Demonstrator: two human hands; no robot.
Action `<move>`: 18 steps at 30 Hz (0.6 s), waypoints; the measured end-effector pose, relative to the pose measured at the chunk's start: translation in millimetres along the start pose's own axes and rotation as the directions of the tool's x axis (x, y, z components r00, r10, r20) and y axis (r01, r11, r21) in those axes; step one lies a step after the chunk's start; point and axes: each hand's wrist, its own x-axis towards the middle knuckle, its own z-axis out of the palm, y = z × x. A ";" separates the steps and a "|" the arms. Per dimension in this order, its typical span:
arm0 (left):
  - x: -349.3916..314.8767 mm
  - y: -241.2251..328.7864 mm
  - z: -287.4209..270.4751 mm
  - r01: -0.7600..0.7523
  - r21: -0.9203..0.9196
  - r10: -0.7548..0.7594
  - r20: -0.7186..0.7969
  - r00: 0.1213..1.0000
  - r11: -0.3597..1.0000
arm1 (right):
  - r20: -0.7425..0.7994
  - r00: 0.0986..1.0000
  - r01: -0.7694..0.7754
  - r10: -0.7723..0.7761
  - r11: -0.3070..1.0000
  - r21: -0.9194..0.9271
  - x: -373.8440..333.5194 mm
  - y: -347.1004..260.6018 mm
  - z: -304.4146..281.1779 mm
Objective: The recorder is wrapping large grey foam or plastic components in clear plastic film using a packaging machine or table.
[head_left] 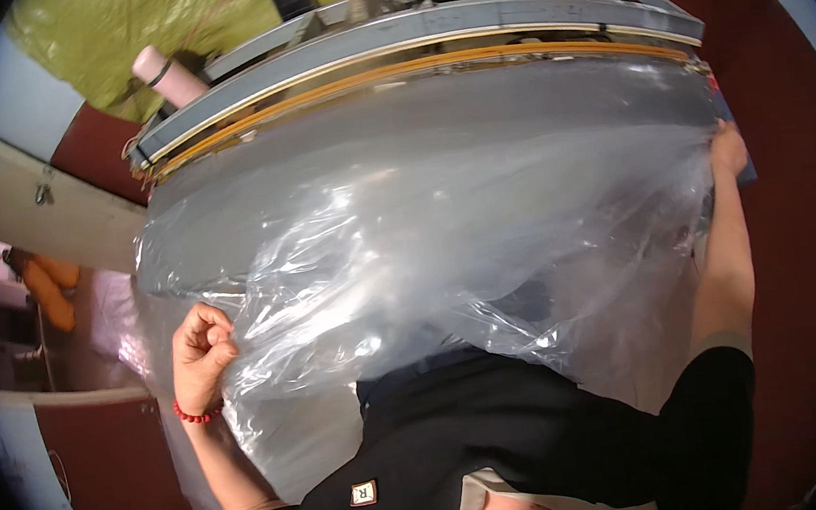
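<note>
Between the fingers lies clear plastic film [357, 246], its right edge pinched by the right hand [728, 150], apparently to spread it; the left hand [206, 354] curls its fingers alongside, grip unclear. Beyond both run an orange strip [505, 49] and metal beam [462, 18].

Clear, glossy plastic sheeting [375, 233] lies spread wide and creased before the person [517, 414].

One plastic sheet [394, 221], one bottle [169, 78], one bracelet [197, 414].

Dark-red and pale walls [805, 210] adjoin a beige door [77, 220].
</note>
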 end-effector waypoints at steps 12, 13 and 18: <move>-15.4 20.2 -25.1 -0.100 0.995 0.399 0.094 0.912 -0.006 | -0.001 0.999 0.042 -0.042 0.999 -0.001 -0.5 -2.9 -1.3; -8.1 28.0 -40.3 -0.030 0.999 0.546 0.005 0.838 0.037 | 0.002 0.999 0.048 -0.048 0.999 0.001 -0.5 -0.5 0.2; 13.9 67.1 -126.3 -0.006 0.791 0.545 -0.416 0.728 0.612 | 0.001 0.997 0.076 -0.076 0.997 0.001 -0.3 -1.5 0.8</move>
